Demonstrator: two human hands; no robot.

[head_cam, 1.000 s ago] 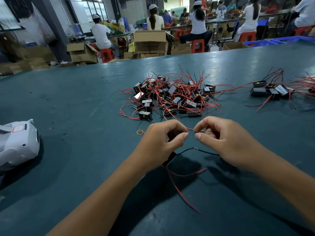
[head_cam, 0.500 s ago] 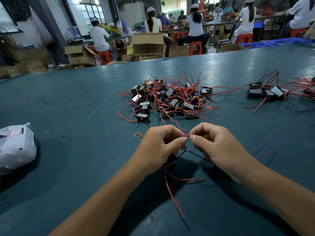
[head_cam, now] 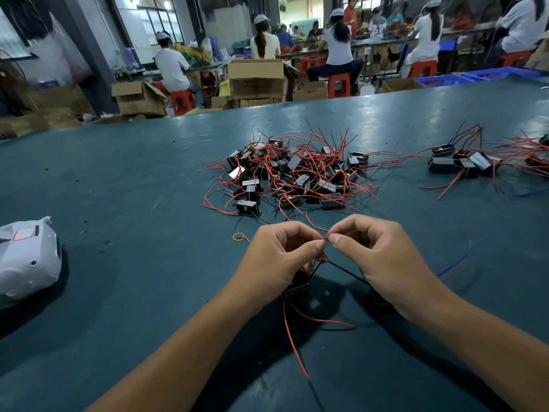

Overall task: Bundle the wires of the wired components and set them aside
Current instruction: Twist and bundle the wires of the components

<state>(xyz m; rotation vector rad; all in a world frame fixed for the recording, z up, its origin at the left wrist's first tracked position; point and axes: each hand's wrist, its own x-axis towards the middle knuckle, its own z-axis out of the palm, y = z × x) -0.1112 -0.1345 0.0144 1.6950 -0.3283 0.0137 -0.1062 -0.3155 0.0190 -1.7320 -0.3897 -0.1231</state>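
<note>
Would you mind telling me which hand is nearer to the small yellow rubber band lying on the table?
The left. The left hand is just right of the rubber band; the right hand is farther right, beyond the left one.

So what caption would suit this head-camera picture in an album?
Both hands, left hand and right hand, pinch a red wire near a pile of wired components on a green table.

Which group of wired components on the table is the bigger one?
The central pile, just beyond the hands, is bigger: dozens of black components tangled in red wires. The small cluster to the far right holds only a handful.
</note>
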